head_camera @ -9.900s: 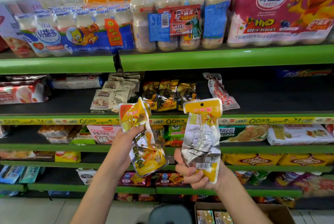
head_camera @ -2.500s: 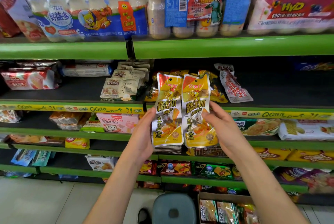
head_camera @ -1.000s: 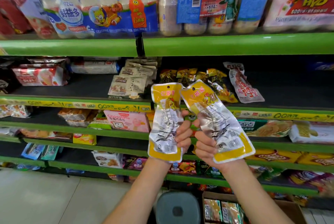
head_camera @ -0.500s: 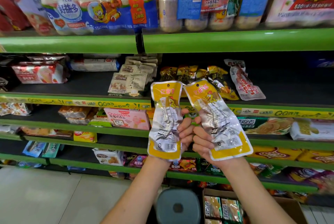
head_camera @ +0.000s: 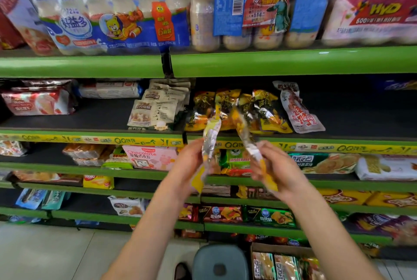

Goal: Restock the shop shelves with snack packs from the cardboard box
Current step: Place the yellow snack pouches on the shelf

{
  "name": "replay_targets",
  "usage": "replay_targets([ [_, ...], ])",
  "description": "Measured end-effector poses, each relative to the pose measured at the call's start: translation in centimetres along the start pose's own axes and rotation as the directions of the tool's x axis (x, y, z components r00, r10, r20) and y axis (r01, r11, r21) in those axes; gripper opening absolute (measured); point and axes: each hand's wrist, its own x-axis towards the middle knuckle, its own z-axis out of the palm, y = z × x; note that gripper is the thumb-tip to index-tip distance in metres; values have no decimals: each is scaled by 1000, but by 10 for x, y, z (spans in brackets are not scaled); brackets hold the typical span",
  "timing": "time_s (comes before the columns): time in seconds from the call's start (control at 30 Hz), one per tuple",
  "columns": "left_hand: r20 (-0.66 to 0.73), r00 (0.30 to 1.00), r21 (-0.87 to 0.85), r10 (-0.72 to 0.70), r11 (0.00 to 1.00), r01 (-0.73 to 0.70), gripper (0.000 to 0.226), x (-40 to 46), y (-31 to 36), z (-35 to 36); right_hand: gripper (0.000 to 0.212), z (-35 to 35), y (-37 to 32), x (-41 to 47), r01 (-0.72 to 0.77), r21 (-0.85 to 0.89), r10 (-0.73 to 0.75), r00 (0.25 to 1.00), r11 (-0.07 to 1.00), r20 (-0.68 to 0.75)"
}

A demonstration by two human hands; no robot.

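Below the hands, an open brown cardboard box of snack packs sits on the floor beside a round grey stool. The left hand grips a blurred yellow-and-silver foil snack pack; the right hand grips a second yellow-and-silver pack. Both packs point up toward the green-edged shelf just beyond, where matching dark-and-yellow packs lie.

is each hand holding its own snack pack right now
Yes, the left hand grips one yellow and silver snack pack and the right hand grips a second pack, both blurred by motion.
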Motion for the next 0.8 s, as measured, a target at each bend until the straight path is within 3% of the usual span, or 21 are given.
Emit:
replay_targets([
  [0.03, -18, 999, 123, 26, 992, -24, 19, 7, 11, -3, 4, -1, -9, 11, 26, -55, -29, 998, 998, -60],
  [0.13, -97, 975, 368, 198, 918, -150, 20, 28, 45, -18, 24, -13, -36, 36, 130, -324, -201, 960, 937, -194],
  [0.23, -64, 923, 553, 379, 783, -284, 19, 52, 78, -17, 25, -16, -60, 59, 215, -505, -345, 922, 836, -178],
  [0.33, 3, 879, 710, 477, 618, -338, 22, 83, 109, 1, 16, -4, -94, 97, 239, -715, -492, 854, 658, -167],
  [0.4, 23, 884, 821, 467, 495, -283, 33, 99, 120, 14, 13, 8, -105, 121, 194, -820, -534, 831, 539, -154],
  [0.47, 103, 899, 887, 425, 370, -277, 41, 111, 125, 21, 24, 15, -106, 141, 106, -898, -529, 834, 426, -153],
  [0.53, 173, 927, 937, 333, 235, -260, 42, 122, 124, 22, 35, 17, -99, 151, 20, -948, -501, 852, 319, -151],
  [0.6, 188, 941, 975, 282, 60, -213, 38, 130, 118, 18, 33, 13, -88, 152, -27, -979, -472, 873, 203, -122],
  [0.63, 189, 940, 979, 285, 25, -204, 37, 132, 115, 15, 29, 10, -83, 150, -40, -988, -469, 877, 146, -105],
  [0.7, 191, 929, 981, 317, -26, -193, 36, 135, 110, 11, 27, 3, -75, 149, -36, -995, -461, 884, 93, -75],
  [0.8, 260, 885, 963, 386, -165, -211, 44, 140, 100, 11, 41, 0, -71, 149, 12, -994, -456, 889, 113, -41],
])
